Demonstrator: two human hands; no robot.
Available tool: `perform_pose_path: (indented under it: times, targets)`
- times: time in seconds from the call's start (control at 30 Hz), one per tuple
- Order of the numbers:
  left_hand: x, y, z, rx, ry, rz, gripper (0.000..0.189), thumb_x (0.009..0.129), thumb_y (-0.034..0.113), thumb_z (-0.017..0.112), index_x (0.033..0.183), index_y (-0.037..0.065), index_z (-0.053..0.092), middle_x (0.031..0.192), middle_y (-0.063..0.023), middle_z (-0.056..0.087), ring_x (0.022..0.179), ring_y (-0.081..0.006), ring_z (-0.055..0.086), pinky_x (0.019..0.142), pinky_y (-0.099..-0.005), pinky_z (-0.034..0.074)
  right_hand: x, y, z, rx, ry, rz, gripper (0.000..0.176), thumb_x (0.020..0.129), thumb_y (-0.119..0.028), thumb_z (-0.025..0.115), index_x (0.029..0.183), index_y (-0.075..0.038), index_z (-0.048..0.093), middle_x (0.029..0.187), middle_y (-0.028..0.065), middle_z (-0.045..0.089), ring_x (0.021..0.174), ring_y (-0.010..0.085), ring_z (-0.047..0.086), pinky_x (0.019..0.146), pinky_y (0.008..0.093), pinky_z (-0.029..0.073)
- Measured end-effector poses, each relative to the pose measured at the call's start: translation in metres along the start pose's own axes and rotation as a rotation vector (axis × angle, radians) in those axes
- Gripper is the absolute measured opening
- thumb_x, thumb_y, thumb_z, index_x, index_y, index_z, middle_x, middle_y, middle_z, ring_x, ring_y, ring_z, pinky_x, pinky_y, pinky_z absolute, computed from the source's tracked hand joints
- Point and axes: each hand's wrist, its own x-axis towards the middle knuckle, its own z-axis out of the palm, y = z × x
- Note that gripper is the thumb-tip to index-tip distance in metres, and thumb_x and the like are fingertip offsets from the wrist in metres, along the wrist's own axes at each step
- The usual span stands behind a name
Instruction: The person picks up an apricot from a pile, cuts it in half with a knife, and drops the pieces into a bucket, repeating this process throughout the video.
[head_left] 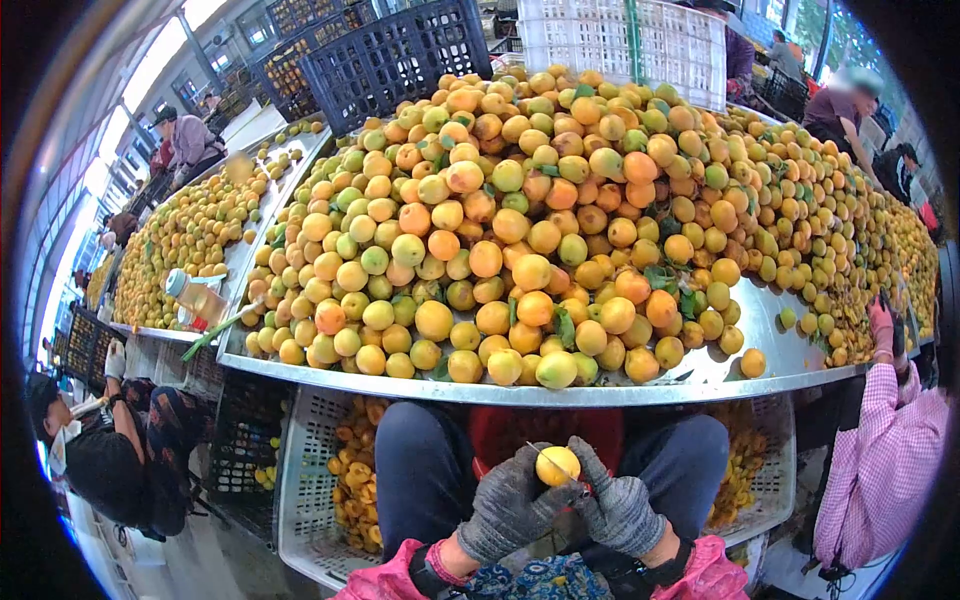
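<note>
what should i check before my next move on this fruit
1. Grip on fruit by left hand: ok.
2. Contact of right hand with it: ok, fingers touch it.
3. Gloves on both hands: ok.
4. Thin blade clear of fingers: cannot tell.
5. Room in left crate: ok.
6. Big pile behind table rim: ok.
</note>
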Motion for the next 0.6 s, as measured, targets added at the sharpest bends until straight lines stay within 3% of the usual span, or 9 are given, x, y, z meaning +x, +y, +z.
perform_pose_path:
  times: [0.03, 0.13, 0.23, 0.43, 0.5, 0.6]
  targets:
    - [0.0, 0.002, -0.005, 0.161, 0.02, 0.099, 0.053, 0.074, 0.03, 0.078, 0.113, 0.003, 0.055, 0.091, -0.0151, 0.066, 0.081, -0.03, 0.068, 0.07, -0.0365, 0.053, 0.001, -0.001, 0.0, -0.005, -0.008, 0.0, 0.065, 0.087, -0.027, 0.059, 0.144, -0.008, 0.033, 0.074, 0.0149, 0.063, 0.048, 0.031, 0.058, 0.046, 0.0407, 0.045]
    - [0.001, -0.002, -0.008, 0.157, 0.026, 0.144, 0.056, 0.073, 0.033, 0.079, 0.114, 0.003, 0.055, 0.09, -0.0156, 0.066, 0.08, -0.0313, 0.067, 0.068, -0.0373, 0.053, 0.004, -0.005, 0.002, 0.015, 0.03, -0.07, 0.066, 0.087, -0.026, 0.059, 0.145, -0.01, 0.032, 0.075, 0.0165, 0.063, 0.049, 0.0316, 0.059, 0.045, 0.0408, 0.045]
    - [0.004, -0.006, -0.009, 0.09, 0.014, 0.159, 0.059, 0.071, 0.042, 0.078, 0.111, 0.004, 0.057, 0.086, -0.0156, 0.066, 0.077, -0.0317, 0.066, 0.064, -0.0404, 0.052, 0.005, -0.005, 0.002, 0.035, -0.09, 0.049, 0.068, 0.086, -0.025, 0.06, 0.145, -0.01, 0.029, 0.08, 0.0191, 0.064, 0.052, 0.0341, 0.061, 0.048, 0.0415, 0.047]
    - [0.005, -0.026, 0.006, 0.04, -0.014, 0.058, 0.052, 0.076, 0.042, 0.075, 0.106, 0.004, 0.057, 0.08, -0.0146, 0.066, 0.071, -0.0322, 0.066, 0.061, -0.0385, 0.052, 0.006, 0.004, 0.009, 0.172, -0.184, 0.103, 0.07, 0.087, -0.026, 0.061, 0.145, -0.009, 0.026, 0.082, 0.0225, 0.063, 0.06, 0.0377, 0.063, 0.055, 0.0431, 0.051]
    - [0.001, -0.036, 0.006, -0.043, -0.059, 0.022, 0.051, 0.076, 0.041, 0.075, 0.107, 0.004, 0.057, 0.081, -0.0152, 0.066, 0.072, -0.0327, 0.066, 0.062, -0.0388, 0.053, 0.006, 0.008, 0.014, 0.256, -0.11, -0.028, 0.069, 0.088, -0.025, 0.06, 0.146, -0.008, 0.025, 0.079, 0.0224, 0.063, 0.063, 0.0379, 0.064, 0.057, 0.0426, 0.051]
    - [0.001, -0.044, 0.006, -0.17, -0.166, -0.014, 0.049, 0.078, 0.037, 0.075, 0.108, 0.003, 0.056, 0.083, -0.0168, 0.065, 0.075, -0.0337, 0.066, 0.065, -0.0397, 0.053, 0.0, 0.013, 0.014, 0.24, -0.299, 0.132, 0.069, 0.088, -0.023, 0.059, 0.146, -0.008, 0.025, 0.082, 0.0234, 0.063, 0.068, 0.0382, 0.064, 0.06, 0.0424, 0.052]
